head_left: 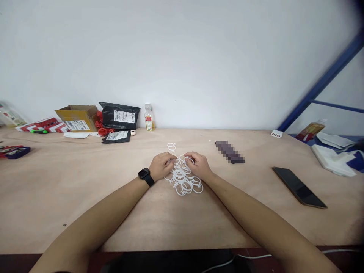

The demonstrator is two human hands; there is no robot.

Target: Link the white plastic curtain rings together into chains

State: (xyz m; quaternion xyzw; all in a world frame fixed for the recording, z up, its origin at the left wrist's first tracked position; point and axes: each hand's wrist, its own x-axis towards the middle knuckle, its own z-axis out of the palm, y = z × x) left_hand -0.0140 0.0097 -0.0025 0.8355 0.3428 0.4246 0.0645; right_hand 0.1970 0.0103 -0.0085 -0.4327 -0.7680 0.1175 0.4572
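A heap of several white plastic rings (184, 181) lies on the wooden table (85, 197) in front of me. My left hand (161, 165), with a black watch (145, 176) on its wrist, rests at the heap's left side with curled fingers pinching a ring. My right hand (198, 163) sits at the heap's right side, its fingers closed on another ring. The two hands nearly meet over the heap. One white ring (171, 146) lies apart, just behind the hands.
A black phone (298, 187) lies to the right, a blurred dark bar (229, 151) behind the hands. At the back left stand a cardboard box (77, 117), black bags (119, 115) and a small bottle (149, 117). White items (332, 159) and a blue frame (321, 83) are at far right.
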